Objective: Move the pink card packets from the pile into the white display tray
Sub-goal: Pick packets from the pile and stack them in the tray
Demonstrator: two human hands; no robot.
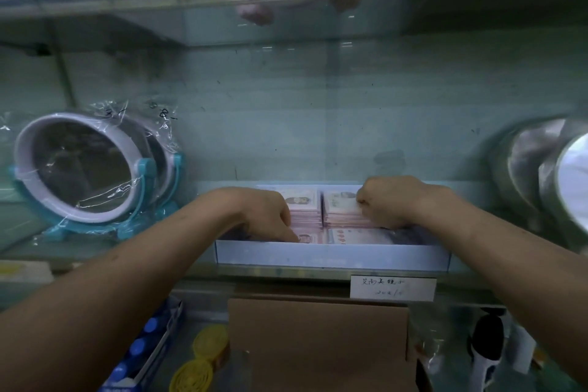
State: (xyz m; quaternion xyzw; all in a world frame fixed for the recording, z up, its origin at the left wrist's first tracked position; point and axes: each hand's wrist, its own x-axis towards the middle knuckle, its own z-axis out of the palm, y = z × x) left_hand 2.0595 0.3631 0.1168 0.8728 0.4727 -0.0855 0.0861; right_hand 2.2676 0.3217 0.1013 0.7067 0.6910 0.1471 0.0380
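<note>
- Reaching into the white display tray (331,256), the left hand (270,216) points its fingers downward. They are fairly straight, and a fingertip touches a packet in the front left corner.
- The right hand (388,200) is curled over the rear right stack, thumb on the top packet. Its other fingers wrap the stack's right edge, where they are partly hidden.
- The pink card packets (305,210) sit inside the tray. Two tall stacks stand side by side at the back, and a lower row lies along the front wall.
- The tray rests on a shelf (286,153), close to its front edge, between both forearms.
- A round mirror (79,169) on a teal stand, wrapped in clear plastic, stands well to the left of the tray.
- Shiny round wares at the far right are too blurred to name.
- A handwritten label (393,287) hangs on the shelf edge just below the tray.
- Beneath the label level are a cardboard box (318,344) and, to its left, yellow rolls (210,344).
</note>
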